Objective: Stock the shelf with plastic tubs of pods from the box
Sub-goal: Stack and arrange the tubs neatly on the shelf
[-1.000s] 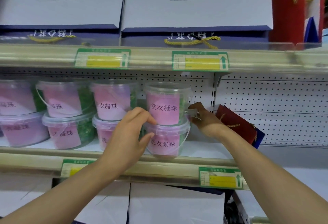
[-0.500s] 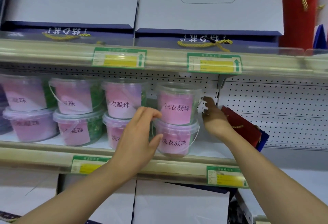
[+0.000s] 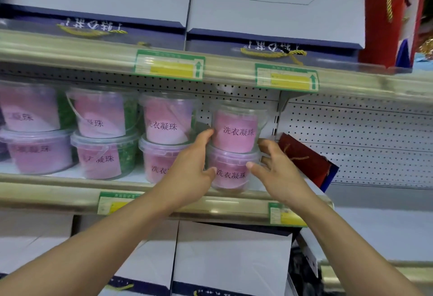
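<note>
Clear plastic tubs with pink labels stand two high along the middle shelf [image 3: 58, 197]. The rightmost stack is an upper tub [image 3: 236, 131] on a lower tub [image 3: 230, 174]. My left hand [image 3: 189, 171] cups this stack's left side, fingers up against the upper tub and thumb on the lower tub's front. My right hand [image 3: 276, 174] holds the lower tub's right side, thumb on its front near the lid, fingers curled at its edge. The supply box is out of view.
More stacked tubs [image 3: 103, 117] fill the shelf to the left. A dark red gift bag [image 3: 302, 157] leans just right of my right hand before the pegboard back [image 3: 363, 143]. White and navy boxes [image 3: 269, 3] sit on the shelf above, and others [image 3: 229, 256] below.
My right hand has come from behind the upper tub down and forward to the lower tub's right side. My left hand stays on the stack's left side.
</note>
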